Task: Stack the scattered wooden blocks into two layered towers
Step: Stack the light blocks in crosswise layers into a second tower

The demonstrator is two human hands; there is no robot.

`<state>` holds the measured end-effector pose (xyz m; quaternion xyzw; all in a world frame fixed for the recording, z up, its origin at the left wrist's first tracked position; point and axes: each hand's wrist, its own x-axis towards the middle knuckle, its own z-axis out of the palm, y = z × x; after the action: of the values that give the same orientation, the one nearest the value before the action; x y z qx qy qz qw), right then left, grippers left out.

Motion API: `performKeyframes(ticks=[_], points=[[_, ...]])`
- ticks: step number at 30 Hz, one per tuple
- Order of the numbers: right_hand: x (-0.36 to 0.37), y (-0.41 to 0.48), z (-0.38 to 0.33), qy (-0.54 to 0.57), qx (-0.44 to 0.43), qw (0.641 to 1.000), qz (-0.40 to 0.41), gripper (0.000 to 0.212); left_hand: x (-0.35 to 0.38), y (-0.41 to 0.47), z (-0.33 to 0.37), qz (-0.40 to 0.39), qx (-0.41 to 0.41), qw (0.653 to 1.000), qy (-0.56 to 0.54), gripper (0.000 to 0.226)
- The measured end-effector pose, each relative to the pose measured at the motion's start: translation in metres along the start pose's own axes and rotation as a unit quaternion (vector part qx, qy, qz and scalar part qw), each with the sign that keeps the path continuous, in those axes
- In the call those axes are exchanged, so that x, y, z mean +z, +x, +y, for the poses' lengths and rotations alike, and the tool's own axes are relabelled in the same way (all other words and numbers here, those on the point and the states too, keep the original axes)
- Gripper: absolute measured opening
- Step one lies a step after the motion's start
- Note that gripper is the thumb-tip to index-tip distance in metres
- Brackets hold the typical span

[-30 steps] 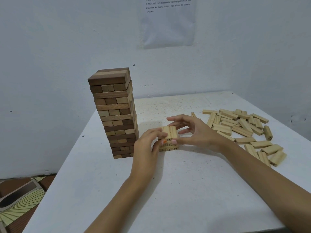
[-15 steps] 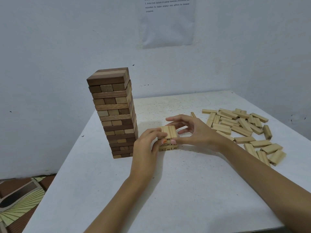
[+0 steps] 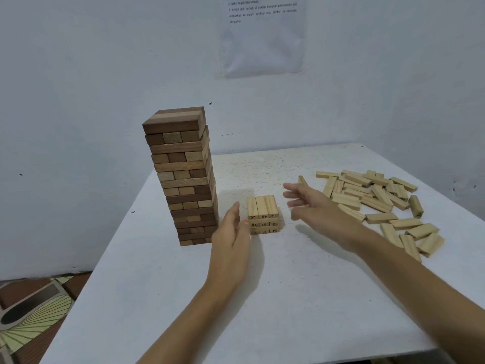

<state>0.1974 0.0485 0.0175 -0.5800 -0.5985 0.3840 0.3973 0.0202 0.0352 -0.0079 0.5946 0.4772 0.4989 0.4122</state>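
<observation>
A tall tower of dark and light brown blocks [image 3: 183, 177] stands at the left of the white table [image 3: 262, 298]. To its right stands a short stack of pale numbered blocks [image 3: 263, 215], three layers high. My left hand [image 3: 231, 237] is just left of the short stack, fingers straight, holding nothing, its thumb tip near the stack's left side. My right hand [image 3: 312, 203] hovers to the right of the stack, fingers spread and blurred, apart from it. Several loose pale blocks [image 3: 378, 203] lie scattered at the right.
The table sits in a corner of white walls. A printed paper sheet [image 3: 262, 35] hangs on the back wall. Patterned floor [image 3: 31, 311] shows past the table's left edge. One pale block [image 3: 302, 179] lies behind my right hand.
Both hands have let go of the short pale stack and pulled away from it, the left a little down-left, the right toward the loose blocks. The stack stands on its own.
</observation>
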Motion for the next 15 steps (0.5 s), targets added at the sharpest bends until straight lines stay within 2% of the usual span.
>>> performKeyframes(ticks=[3,5,7,10,15], points=[[0.026,-0.023,-0.002,0.075,0.052,0.996,0.023,0.051,0.002,-0.005,0.007,-0.037,-0.041,0.998,-0.016,0.043],[0.039,-0.034,-0.004,0.117,0.067,0.991,0.020,0.052,0.005,-0.009,0.016,-0.083,-0.064,0.989,-0.107,0.042],[0.046,-0.039,-0.008,0.154,0.075,0.985,0.019,0.053,0.011,-0.011,0.020,-0.094,-0.091,0.975,-0.178,0.044],[0.049,-0.042,-0.012,0.176,0.069,0.982,0.018,0.048,0.018,-0.015,0.029,-0.111,-0.085,0.973,-0.184,0.033],[0.050,-0.040,-0.013,0.192,0.081,0.978,0.022,0.035,0.020,-0.009,0.026,-0.118,-0.090,0.969,-0.199,0.033]])
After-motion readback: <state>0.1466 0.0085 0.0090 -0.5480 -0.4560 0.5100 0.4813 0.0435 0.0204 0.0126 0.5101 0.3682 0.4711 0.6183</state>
